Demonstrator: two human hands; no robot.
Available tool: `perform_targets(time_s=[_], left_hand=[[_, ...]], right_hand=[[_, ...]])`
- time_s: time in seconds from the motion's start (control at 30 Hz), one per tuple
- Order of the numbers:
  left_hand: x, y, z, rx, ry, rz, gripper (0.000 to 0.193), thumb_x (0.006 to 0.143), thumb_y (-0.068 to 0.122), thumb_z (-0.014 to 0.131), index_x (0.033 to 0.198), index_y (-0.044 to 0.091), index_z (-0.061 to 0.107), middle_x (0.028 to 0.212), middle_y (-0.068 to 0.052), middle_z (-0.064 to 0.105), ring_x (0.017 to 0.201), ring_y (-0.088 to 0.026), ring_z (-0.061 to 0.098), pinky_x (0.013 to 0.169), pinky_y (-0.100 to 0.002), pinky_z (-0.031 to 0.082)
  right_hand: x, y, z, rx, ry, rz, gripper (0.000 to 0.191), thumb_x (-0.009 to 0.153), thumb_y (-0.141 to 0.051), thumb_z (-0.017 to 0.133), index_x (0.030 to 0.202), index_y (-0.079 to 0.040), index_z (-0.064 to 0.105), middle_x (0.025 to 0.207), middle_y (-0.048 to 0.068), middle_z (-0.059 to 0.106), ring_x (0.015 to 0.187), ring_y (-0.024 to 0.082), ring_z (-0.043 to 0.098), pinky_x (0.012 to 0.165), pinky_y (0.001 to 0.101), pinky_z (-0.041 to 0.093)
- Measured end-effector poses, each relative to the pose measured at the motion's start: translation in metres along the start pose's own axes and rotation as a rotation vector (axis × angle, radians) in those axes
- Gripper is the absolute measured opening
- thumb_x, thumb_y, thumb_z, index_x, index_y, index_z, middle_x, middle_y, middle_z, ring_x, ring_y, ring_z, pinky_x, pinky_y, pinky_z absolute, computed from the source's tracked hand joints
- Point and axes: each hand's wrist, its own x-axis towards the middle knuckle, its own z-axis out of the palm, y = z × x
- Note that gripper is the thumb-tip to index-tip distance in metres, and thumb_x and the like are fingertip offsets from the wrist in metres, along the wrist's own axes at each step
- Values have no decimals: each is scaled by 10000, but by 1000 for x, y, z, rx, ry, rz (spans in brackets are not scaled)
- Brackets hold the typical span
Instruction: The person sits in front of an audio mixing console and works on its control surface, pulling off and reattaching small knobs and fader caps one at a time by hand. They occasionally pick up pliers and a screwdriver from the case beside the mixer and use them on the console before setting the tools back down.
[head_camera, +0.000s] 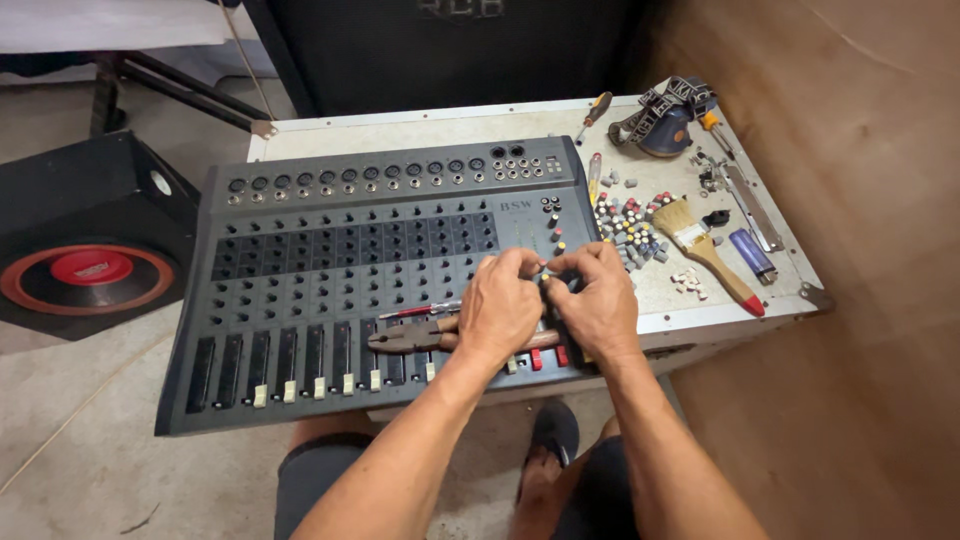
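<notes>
Both my hands are pinched together over the right side of the mixer (350, 260), left hand (500, 305) and right hand (597, 300) fingertip to fingertip on something tiny, can't tell what. Pliers (415, 335) lie crosswise just left, under my left wrist. Loose knobs (628, 225), a brush (705, 250) and a lighter (752, 255) sit on the surface (420, 130) further right.

Bare forearms, no sleeves; dark grey shorts (330, 480); black sandal (553, 432) on foot.

Audio repair workshop, stripped mixing console (370, 270) on a bench, pliers (415, 335), loose knobs (630, 225), bare speaker (90, 275)
</notes>
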Motion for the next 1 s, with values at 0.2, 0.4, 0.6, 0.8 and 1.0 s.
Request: perform_targets(time_s=[0.2, 0.4, 0.6, 0.8, 1.0], left_hand=[[1, -5, 1, 9, 56, 68, 297, 789, 52, 584, 1070, 48, 682, 1054, -142, 731, 1030, -348, 652, 900, -457, 517], [1, -3, 2, 36, 13, 55, 274, 815, 52, 573, 1060, 62, 696, 1044, -132, 738, 1041, -341, 655, 917, -452, 518], [0, 2, 2, 33, 1, 57, 274, 796, 57, 579, 1037, 75, 709, 1025, -109, 754, 1038, -333, 657, 905, -448, 522], [-1, 5, 2, 74, 6, 46, 258, 809, 66, 588, 1037, 68, 710, 1010, -126, 741, 1028, -342, 652, 899, -457, 515], [0, 4, 4, 67, 19, 81, 249, 803, 62, 581, 1018, 61, 705, 988, -123, 745, 992, -337, 666, 896, -450, 525]], right_hand=[[-1, -1, 0, -103, -94, 11, 207, 746, -226, 827, 938, -154, 797, 966, 50, 617, 906, 244, 642, 773, 373, 524], [-2, -4, 0, -119, -106, 24, 209, 792, -245, 810, 982, -161, 785, 978, 40, 624, 884, 251, 650, 736, 385, 523], [-3, -6, -2, -78, -80, 20, 182, 817, -245, 791, 980, -166, 780, 1008, 40, 643, 884, 263, 669, 742, 393, 536], [-4, -7, -4, -95, -59, 23, 180, 792, -233, 798, 948, -144, 782, 988, 58, 634, 896, 272, 664, 756, 400, 534], [-1, 2, -6, 147, 15, -39, 152, 861, -161, 791, 980, -73, 752, 979, 68, 626, 887, 228, 644, 761, 344, 524]])
